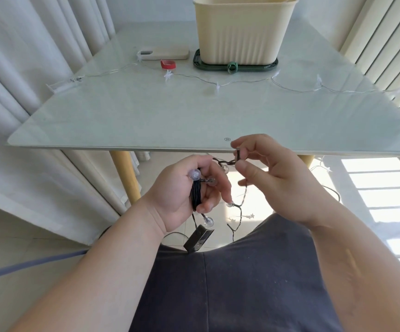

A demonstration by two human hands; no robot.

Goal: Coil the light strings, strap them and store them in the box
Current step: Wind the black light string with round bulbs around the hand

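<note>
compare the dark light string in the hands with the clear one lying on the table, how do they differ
The dark light string has black wire and round bulbs; the clear light string has thin pale wire and star-shaped lights. The dark one is partly bundled in the left hand, with the right hand pinching its wire, while the clear one lies stretched out and uncoiled across the table. Neither is strapped yet.

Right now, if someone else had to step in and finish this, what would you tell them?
Left hand: grip shut on the half-coiled dark light string, its battery pack dangling.
Right hand: pinching the next bit of that string.
Clear star string lies uncoiled on the table; red strap and green strap wait by the cream box.
Done: part of one coil. Left: finish coiling, strap both, box them.
</note>
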